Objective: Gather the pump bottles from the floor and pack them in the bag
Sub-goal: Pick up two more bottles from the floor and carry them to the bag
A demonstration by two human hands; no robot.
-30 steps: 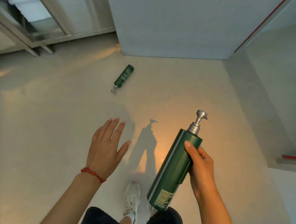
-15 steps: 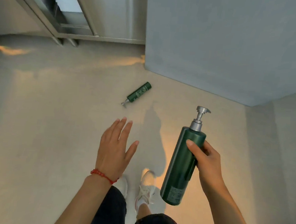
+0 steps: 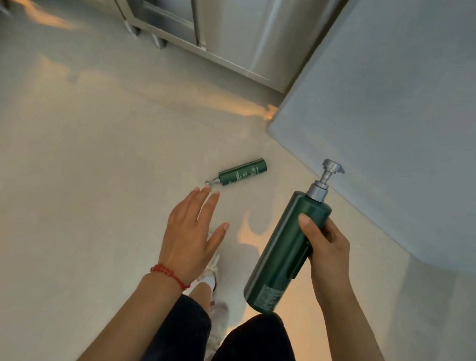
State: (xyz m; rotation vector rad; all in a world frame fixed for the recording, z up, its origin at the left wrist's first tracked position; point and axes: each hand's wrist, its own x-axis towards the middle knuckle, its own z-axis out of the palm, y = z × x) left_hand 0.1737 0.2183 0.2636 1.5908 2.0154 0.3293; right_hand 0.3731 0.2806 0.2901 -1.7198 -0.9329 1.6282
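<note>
Your right hand (image 3: 328, 253) was wrapped around one green pump bottle (image 3: 285, 254), held nearly upright, pump up. Your left hand (image 3: 191, 233) was empty, fingers straight and spread. The second bottle (image 3: 243, 172) lay on the floor (image 3: 77, 169) ahead of that hand, slightly right, its long axis running up to the right, its pump (the near end) toward your fingertips. The left hand was clearly nearer.
</note>
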